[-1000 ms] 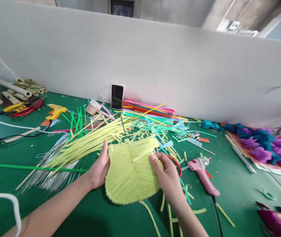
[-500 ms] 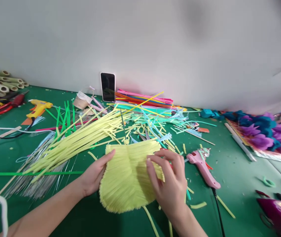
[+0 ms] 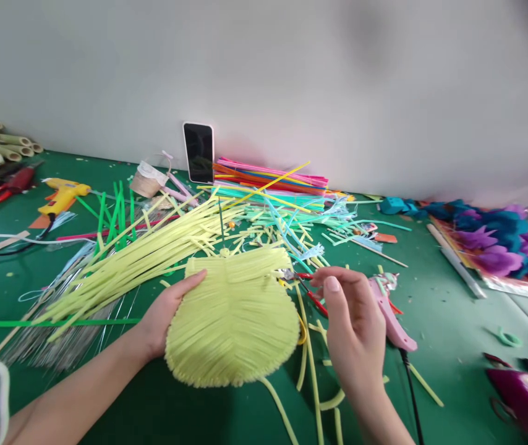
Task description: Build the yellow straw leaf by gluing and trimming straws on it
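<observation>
My left hand (image 3: 166, 318) grips the left edge of a yellow-green leaf made of chenille stems (image 3: 231, 321), its thumb lying on the front. A thin dark green stem wire (image 3: 221, 222) sticks up from the leaf's upper edge. My right hand (image 3: 354, 321) is to the right of the leaf and apart from it, fingers partly bent with a gap between thumb and forefinger. Its fingertips are close to red-handled pliers (image 3: 310, 289), whose jaws lie by the leaf's right edge; whether they touch is hard to tell.
Loose yellow-green chenille stems (image 3: 143, 253) spread across the green table (image 3: 449, 334). A pink glue gun (image 3: 396, 321) lies beside my right hand, a yellow glue gun (image 3: 67, 194) at left. A phone (image 3: 199, 152) leans on the wall. Purple flowers (image 3: 496, 247) are at right.
My right hand has left the leaf's surface and moved right, to the pliers, which now show. The leaf, in my left hand, has shifted left and up, and the view has moved slightly.
</observation>
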A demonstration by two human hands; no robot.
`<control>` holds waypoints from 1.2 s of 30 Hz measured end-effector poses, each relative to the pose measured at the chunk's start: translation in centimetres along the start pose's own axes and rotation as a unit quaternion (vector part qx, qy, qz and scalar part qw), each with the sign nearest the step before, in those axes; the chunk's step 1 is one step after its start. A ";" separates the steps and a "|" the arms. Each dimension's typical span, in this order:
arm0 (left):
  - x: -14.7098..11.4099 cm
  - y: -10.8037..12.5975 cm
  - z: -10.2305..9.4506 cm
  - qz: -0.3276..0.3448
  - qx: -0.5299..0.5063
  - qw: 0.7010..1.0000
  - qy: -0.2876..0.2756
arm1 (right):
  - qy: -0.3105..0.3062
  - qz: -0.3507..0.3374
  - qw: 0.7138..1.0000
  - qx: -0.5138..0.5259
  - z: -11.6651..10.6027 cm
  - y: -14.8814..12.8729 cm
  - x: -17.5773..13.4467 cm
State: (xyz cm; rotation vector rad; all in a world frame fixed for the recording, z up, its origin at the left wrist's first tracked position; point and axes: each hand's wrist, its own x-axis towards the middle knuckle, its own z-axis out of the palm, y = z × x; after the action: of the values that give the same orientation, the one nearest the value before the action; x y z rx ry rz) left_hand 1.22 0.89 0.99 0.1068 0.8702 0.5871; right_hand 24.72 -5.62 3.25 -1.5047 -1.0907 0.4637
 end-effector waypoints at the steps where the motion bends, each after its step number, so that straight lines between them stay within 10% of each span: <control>1: 0.0 0.1 0.0 0.002 -0.003 1.000 -0.002 | 0.006 0.002 1.000 -0.001 -0.1 0.1 0.1; 12: -0.5 -0.2 0.0 0.007 0.074 0.997 -0.017 | -0.267 0.190 0.934 0.145 0.4 0.0 0.3; 36: -0.8 -1.2 -0.9 -0.016 0.282 0.940 -0.189 | -0.177 0.041 0.982 -0.055 0.0 0.1 0.3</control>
State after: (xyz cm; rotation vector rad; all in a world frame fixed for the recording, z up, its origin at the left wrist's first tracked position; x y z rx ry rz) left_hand 0.67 -0.69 0.53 0.7038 0.6395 0.2552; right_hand 24.84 -5.39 3.24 -1.6077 -1.3508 0.7612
